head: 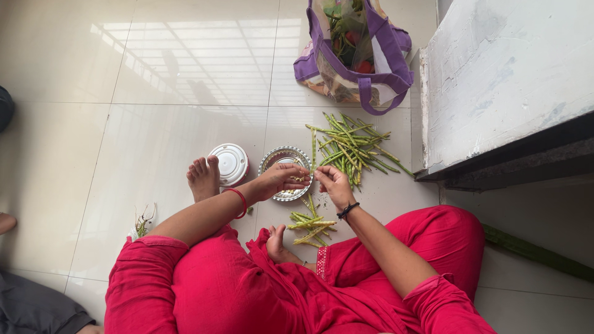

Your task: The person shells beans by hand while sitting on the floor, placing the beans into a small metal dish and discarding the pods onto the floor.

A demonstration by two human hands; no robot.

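A slim green bean pod [307, 177] is held between the two hands above the round, scallop-rimmed steel plate [272, 159] on the glossy pale tiled floor [154, 136]. The left hand [281, 179] is curled over the plate with its grip closed lightly on one end of the pod; the right hand [334, 184] is pinched shut on the other end, thumb against forefinger. How much of the pod lies between the fingertips cannot be told.

The step is judged to be shelling. It is best done with the pod kept directly over the plate, so that whatever is split out falls inside the rim. The seam should be pressed open with the thumbnails, not torn.

The loose heap of unshelled green pods [349, 147] lies just beyond the plate, within the right hand's reach. The small pile of paler pods [311, 226] lies near the knees, and is best kept apart from the heap.
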